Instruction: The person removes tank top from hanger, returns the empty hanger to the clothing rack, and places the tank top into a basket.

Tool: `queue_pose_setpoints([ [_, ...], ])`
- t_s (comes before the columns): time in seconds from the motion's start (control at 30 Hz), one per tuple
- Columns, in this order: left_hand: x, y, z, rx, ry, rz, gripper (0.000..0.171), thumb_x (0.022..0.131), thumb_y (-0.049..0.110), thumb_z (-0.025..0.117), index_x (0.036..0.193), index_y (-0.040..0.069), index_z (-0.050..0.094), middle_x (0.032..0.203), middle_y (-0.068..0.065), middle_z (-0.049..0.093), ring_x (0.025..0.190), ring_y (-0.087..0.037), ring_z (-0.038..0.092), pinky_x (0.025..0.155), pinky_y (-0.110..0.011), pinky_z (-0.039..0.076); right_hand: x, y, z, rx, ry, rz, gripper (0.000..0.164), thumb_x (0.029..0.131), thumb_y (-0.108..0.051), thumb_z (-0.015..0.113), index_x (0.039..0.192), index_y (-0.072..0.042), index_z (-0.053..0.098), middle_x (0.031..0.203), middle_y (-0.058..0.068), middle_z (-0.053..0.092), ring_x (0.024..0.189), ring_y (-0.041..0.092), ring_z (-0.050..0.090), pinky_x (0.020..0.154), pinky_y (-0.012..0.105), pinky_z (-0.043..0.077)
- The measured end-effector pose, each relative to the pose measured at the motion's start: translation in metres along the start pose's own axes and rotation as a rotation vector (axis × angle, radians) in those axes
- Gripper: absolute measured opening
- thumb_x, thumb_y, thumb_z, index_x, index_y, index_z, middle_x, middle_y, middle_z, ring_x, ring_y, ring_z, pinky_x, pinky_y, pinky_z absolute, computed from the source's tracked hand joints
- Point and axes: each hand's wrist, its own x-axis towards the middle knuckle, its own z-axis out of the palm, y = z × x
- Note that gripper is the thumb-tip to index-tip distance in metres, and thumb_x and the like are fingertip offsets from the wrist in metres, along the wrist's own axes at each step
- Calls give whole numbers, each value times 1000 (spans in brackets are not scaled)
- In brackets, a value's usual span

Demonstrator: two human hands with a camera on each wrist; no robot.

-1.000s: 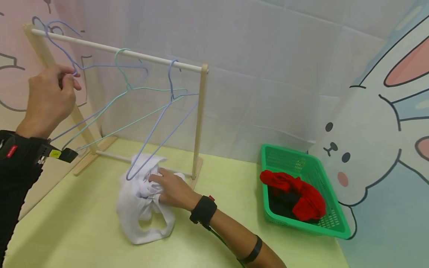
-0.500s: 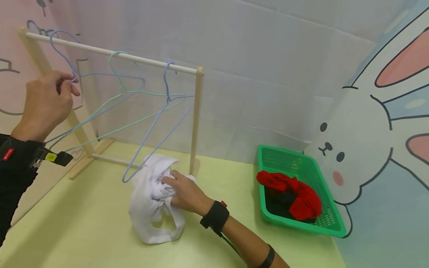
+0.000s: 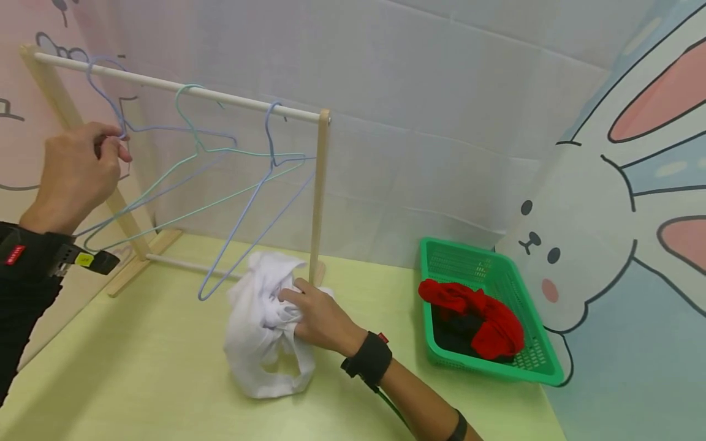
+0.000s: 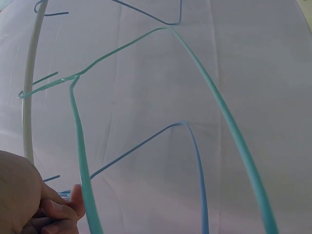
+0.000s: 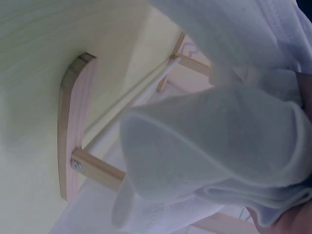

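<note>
At the rack's left end my left hand (image 3: 83, 168) pinches the neck of a blue wire hanger (image 3: 107, 98), whose hook is at the white rail. My right hand (image 3: 325, 315) grips a bunched white garment (image 3: 248, 343) above the table, low in front of the rack; a loop of its cloth hangs down. In the right wrist view the white cloth (image 5: 195, 141) covers most of the hand. A green hanger (image 3: 190, 122) hangs mid-rail, and a second blue hanger (image 3: 270, 141) hangs near the rail's right end.
The wooden rack (image 3: 318, 202) with its white rail (image 3: 231, 99) stands at the back left of the pale yellow table (image 3: 138, 367). On the right, a green basket (image 3: 430, 263) holds red cloth (image 3: 499, 327) and black cloth (image 3: 449, 334). A white sheet hangs behind.
My right hand has carried the white garment to the right, away from beneath the right blue hanger. The held hanger's hook has shifted slightly right along the rail. The head view has shifted a little.
</note>
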Motion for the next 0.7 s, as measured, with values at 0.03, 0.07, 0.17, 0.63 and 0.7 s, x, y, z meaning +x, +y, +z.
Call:
queue_pose_setpoints([
  [0.03,0,0,1,-2,-1,3,45,112,17,40,139,-13,60,81,20,60,64,11,43,55,-14,35,-2,0,-3,2,3,0,56,75,13,71,125,-12,69,104,4,51,75,12,45,63,16,35],
  [0.07,-1,0,1,-3,-4,5,45,112,16,40,139,-14,60,82,10,65,64,13,43,55,-14,34,-3,1,-6,2,9,-1,55,74,13,71,124,-12,69,105,4,52,76,13,46,64,16,36],
  [0.17,-1,0,3,1,-9,7,45,111,15,39,138,-15,59,93,-19,71,64,18,41,55,-12,34,-8,1,-14,-1,31,-7,49,78,9,75,121,-13,69,108,4,55,79,13,51,67,16,40],
  [0.63,-3,-10,9,23,-28,-9,48,112,20,38,141,-11,59,101,-22,72,67,6,44,59,-17,35,-25,9,-26,-21,48,6,31,89,-17,88,114,-14,69,104,3,53,76,12,53,68,14,43],
  [0.7,-3,-10,10,28,-23,-6,47,112,19,38,140,-12,60,101,-24,73,68,9,42,60,-17,34,-27,10,-28,-27,52,0,31,88,-12,86,113,-14,68,103,3,53,76,12,51,67,14,42],
])
